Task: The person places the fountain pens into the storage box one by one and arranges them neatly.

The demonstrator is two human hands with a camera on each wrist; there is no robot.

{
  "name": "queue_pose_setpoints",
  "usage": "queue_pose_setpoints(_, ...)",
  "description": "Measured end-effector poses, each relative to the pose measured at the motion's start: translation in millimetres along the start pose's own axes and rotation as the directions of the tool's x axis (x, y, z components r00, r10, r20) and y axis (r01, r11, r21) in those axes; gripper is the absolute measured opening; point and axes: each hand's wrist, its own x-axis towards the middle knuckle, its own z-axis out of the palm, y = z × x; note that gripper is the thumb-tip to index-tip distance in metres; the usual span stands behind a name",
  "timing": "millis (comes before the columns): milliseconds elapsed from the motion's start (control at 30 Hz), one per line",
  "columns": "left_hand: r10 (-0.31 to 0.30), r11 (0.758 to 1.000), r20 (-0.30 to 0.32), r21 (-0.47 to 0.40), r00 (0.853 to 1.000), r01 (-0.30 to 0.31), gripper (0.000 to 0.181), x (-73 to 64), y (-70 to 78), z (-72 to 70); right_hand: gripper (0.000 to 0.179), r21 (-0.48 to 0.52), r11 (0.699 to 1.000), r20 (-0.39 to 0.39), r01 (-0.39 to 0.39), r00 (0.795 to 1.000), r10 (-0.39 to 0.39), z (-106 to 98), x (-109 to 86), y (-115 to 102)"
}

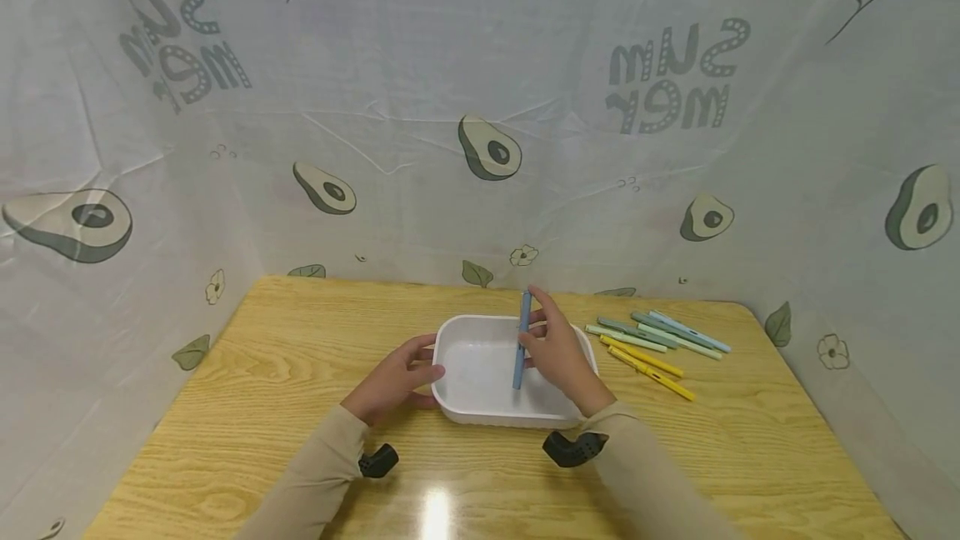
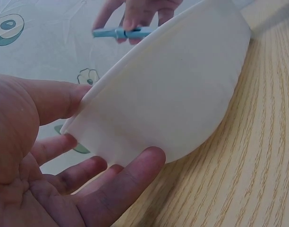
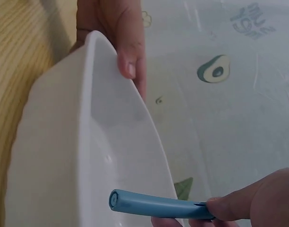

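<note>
Grasped at its left rim by the left hand [image 1: 401, 373], the white tray [image 1: 487, 419] sits at lower centre; the right hand [image 1: 555, 344] pinches 1 blue pen [image 1: 519, 367] over it.
Tray probably light and stiff, best taken by the rim; pen likely light, slick, best held mid-barrel. Mirrored lettering [image 1: 665, 107], "summer", upper left and upper right; no pen brand legible.

A curtained-off tabletop workspace is shown, its wood-grain table [image 1: 247, 407] enclosed at far, left and right by pale sheeting [image 1: 405, 40] printed with avocados [image 1: 490, 148] and reversed "summer" lettering [image 1: 665, 105]; whether a home or office is screened off cannot be told.
</note>
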Motion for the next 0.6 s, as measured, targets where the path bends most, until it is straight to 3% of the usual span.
queue_pose_setpoints(233, -0.005, 1.000, -0.007, -0.008, 1.000, 0.005, 0.064, -0.3, 0.3, 0.3, 0.075, 0.000, 0.999, 0.064, -0.043, 0.997, 0.043, 28.5, 4.7, -2.1)
queue_pose_setpoints(467, -0.008, 1.000, -0.008, 0.005, 1.000, 0.008, 0.063, -0.3, -0.5, -0.3, 0.075, 0.035, 0.996, 0.102, -0.086, 0.991, 0.082, 47.9, 5.7, -4.1)
queue_pose_setpoints(600, -0.007, 1.000, -0.006, 0.004, 1.000, 0.007, 0.064, 0.2, -1.3, -0.3, 0.076, 0.007, 0.993, 0.125, -0.114, 0.986, 0.113, 57.3, 6.6, -3.5)
